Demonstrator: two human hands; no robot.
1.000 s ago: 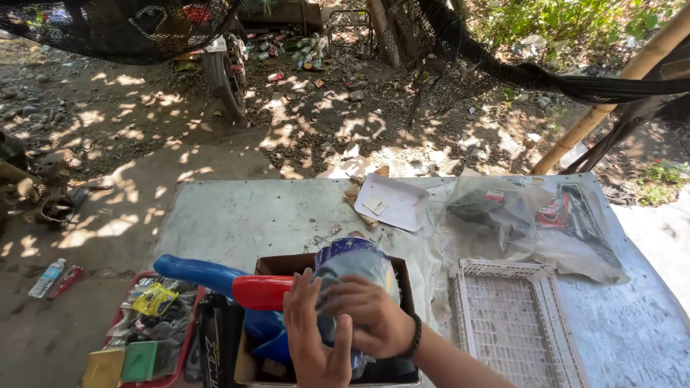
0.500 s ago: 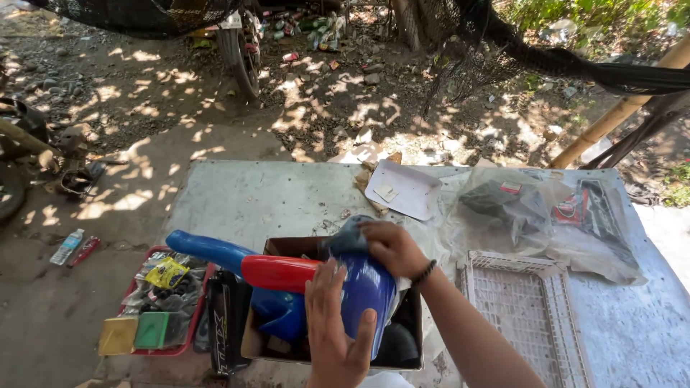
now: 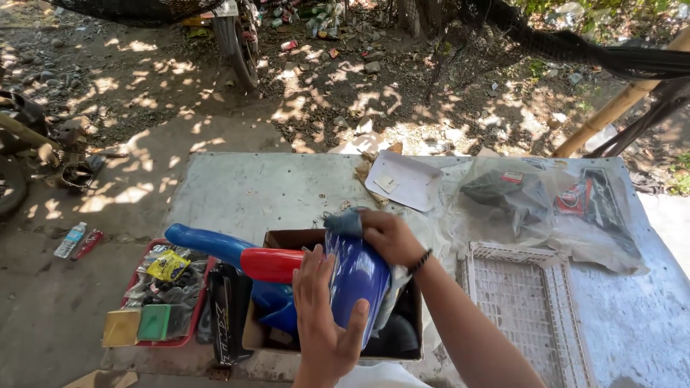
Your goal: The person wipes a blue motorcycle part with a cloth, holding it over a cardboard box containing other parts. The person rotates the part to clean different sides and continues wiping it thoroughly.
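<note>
A shiny blue plastic cover panel [image 3: 357, 276] stands upright in an open cardboard box [image 3: 262, 336] on the grey table [image 3: 259, 190]. My left hand [image 3: 323, 323] grips the panel's near side, thumb across its front. My right hand [image 3: 388, 237] presses a blue-grey cloth [image 3: 343, 223] against the panel's top. A red plastic part [image 3: 272, 264] and a long blue part [image 3: 207, 244] stick out of the box to the left.
A red tray [image 3: 136, 287] of small items sits at the table's left edge, a black panel [image 3: 226, 312] beside it. A white plastic crate [image 3: 525, 309] lies right of the box. Clear bags of dark parts [image 3: 546, 201] and a white paper [image 3: 402, 179] lie farther back.
The blue panel has been tilted more upright in the box. My right hand with the cloth has moved up to its top end, and my left hand has shifted lower on it.
</note>
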